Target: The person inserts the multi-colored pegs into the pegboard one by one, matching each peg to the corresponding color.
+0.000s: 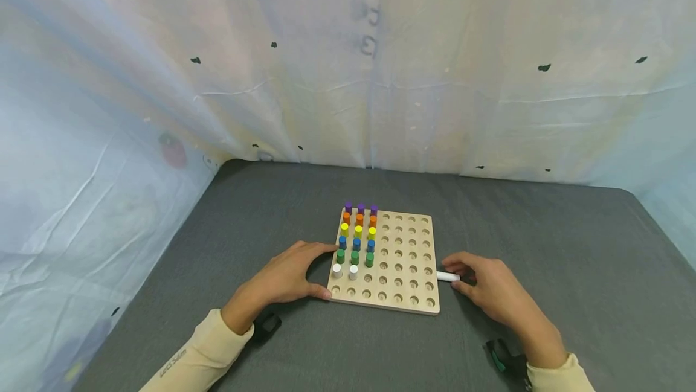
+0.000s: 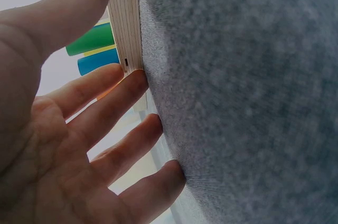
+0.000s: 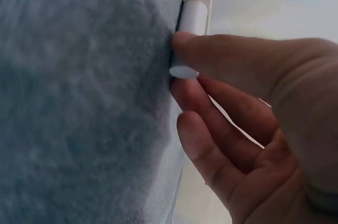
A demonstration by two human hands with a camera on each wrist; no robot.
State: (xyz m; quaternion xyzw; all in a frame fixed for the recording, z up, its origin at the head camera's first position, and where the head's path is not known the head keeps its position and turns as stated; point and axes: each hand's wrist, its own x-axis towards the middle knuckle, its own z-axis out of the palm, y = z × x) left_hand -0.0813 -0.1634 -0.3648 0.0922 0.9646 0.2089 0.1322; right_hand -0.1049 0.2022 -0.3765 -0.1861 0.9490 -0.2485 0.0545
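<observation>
Both arms wear pale cream long sleeves; left sleeve has small dark lettering near the cuff. Black device w/ strap sits at each wrist, right one w/ green part. Hands bare.

Pale wood pegboard: purple, orange, yellow, blue, green, white peg rows. Loose white peg. Grey table.

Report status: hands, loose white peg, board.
Left hand braces the pegboard at its left edge. Right hand pinches the white peg lying on the mat by the board's right edge. Nothing blocking.
</observation>
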